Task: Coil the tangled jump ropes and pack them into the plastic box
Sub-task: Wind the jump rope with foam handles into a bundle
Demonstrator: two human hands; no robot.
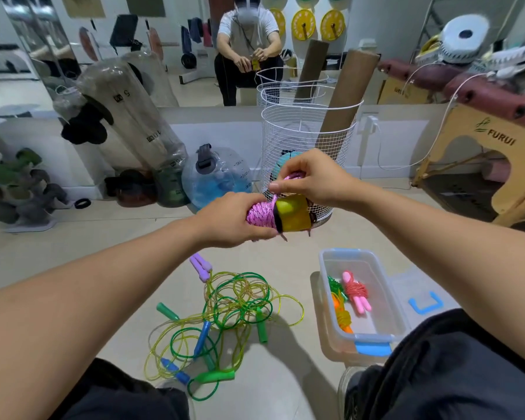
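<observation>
My left hand [229, 219] grips a coiled pink jump rope [261, 215] wound round its yellow handles [294, 215], held in the air in front of me. My right hand [311, 177] pinches a loop of the same pink rope just above the bundle. On the floor below lies a tangle of green and yellow jump ropes [225, 310] with green, blue and purple handles. To the right stands the clear plastic box [390, 301] with blue clips, holding coiled pink, orange and green ropes [356, 291].
The box lid [422, 298] lies on the floor right of the box. A white wire basket [303, 140] with cardboard tubes stands behind my hands, a blue water bag [215, 177] to its left. A wooden stand [497, 159] is at right, a mirror behind.
</observation>
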